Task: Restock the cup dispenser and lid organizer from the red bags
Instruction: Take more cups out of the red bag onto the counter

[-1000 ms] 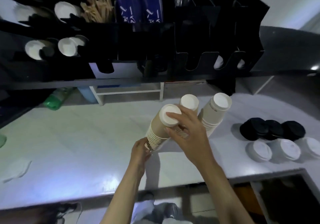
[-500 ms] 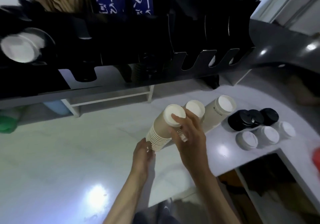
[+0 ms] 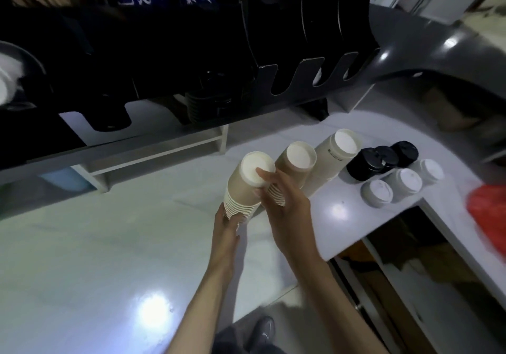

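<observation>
Holding a nested stack of paper cups (image 3: 247, 186) at frame centre, tilted, white bottom facing up toward the camera. Your left hand (image 3: 227, 223) cups the rim end from below, fingers curled against the lowest rims. Your right hand (image 3: 284, 205) wraps the stack's right side, fingers curled round it, one fingertip (image 3: 260, 173) pressing on the white bottom disc. Second cup stack (image 3: 297, 161) sits just right of it, partly behind your right hand; can't tell if the hand touches it. Third, taller stack (image 3: 335, 153) stands further right on the white counter (image 3: 95, 257). Right of that, three black lids (image 3: 382, 159) in a row, three white lids (image 3: 402, 182) just below them, near the counter edge. Red bag (image 3: 488, 208) blurred at right edge of frame. Black lid organizer (image 3: 309, 79) with scalloped slots hangs upper centre-right, some pale lids visible in the slots. Black lids stacked (image 3: 208, 104) in a compartment left of it. Cup dispenser opening (image 3: 16, 79) with a white cup at upper left edge, mostly cut off
</observation>
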